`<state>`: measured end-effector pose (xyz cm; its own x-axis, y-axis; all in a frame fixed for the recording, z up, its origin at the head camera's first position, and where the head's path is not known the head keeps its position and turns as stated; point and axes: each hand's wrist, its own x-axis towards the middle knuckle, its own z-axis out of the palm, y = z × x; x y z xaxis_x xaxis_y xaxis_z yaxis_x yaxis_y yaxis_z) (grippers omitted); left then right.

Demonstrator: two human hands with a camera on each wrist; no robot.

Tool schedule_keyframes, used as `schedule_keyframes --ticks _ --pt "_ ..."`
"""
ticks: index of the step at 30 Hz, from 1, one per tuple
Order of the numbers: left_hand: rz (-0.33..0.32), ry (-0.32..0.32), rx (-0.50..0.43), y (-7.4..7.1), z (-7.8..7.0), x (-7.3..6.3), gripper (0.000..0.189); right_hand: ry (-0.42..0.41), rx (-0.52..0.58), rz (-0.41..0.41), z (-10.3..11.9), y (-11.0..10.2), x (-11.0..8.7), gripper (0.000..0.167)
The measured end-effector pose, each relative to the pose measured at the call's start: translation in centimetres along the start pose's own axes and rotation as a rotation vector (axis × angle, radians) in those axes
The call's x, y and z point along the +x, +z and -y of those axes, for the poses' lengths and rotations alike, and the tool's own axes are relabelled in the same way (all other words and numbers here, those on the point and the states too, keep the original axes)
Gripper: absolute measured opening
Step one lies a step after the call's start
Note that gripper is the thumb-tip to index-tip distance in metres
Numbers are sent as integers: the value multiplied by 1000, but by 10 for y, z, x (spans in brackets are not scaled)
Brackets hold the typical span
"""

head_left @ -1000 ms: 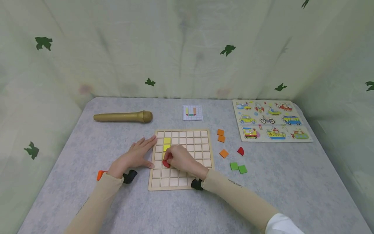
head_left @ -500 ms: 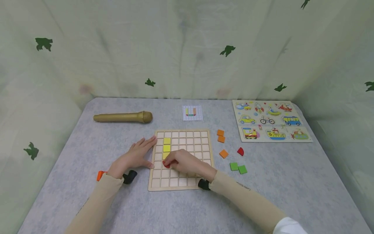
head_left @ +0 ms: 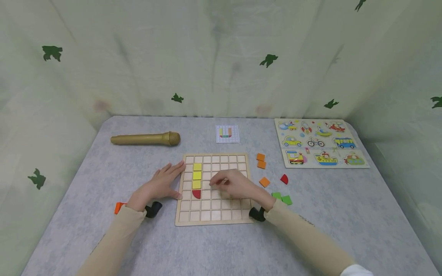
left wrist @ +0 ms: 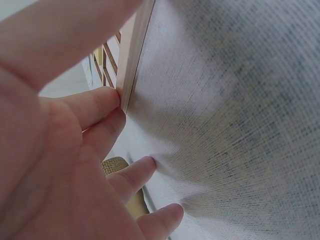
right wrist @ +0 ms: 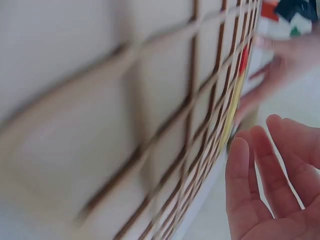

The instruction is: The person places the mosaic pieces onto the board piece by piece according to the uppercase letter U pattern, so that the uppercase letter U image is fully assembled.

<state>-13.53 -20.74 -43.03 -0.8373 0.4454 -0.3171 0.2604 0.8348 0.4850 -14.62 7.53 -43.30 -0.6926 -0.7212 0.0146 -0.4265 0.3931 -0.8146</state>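
A wooden grid board [head_left: 215, 215] lies on the table. Three yellow square tiles [head_left: 197, 175] form a column on its left side, with a red quarter-circle tile [head_left: 197, 194] in the cell just below them. My left hand [head_left: 157, 186] rests flat beside the board, fingers spread, with fingertips against the board's left edge [left wrist: 131, 55]. Over the middle of the grid hovers my right hand [head_left: 238, 184], to the right of the red tile. Its loosely bent fingers [right wrist: 239, 167] hold nothing in the right wrist view.
Right of the board lie three orange square tiles [head_left: 264, 182], another red quarter-circle tile [head_left: 284, 179] and two green square tiles [head_left: 286, 199]. Behind it is a pattern card [head_left: 235, 134]. A gold microphone [head_left: 145, 138] lies back left, a vehicle puzzle board [head_left: 310, 152] back right.
My right hand has let go of the red quarter-circle tile and moved right, leaving it under the yellow column. The left hand has stayed at the board's edge.
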Motion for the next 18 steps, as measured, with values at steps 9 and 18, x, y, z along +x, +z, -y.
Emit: schedule_keyframes --ticks 9,18 --pt "2 0 -7 2 2 1 100 146 78 -135 -38 -58 -55 20" --pt "6 -1 -1 1 3 2 100 283 37 -231 -63 -91 -112 23"
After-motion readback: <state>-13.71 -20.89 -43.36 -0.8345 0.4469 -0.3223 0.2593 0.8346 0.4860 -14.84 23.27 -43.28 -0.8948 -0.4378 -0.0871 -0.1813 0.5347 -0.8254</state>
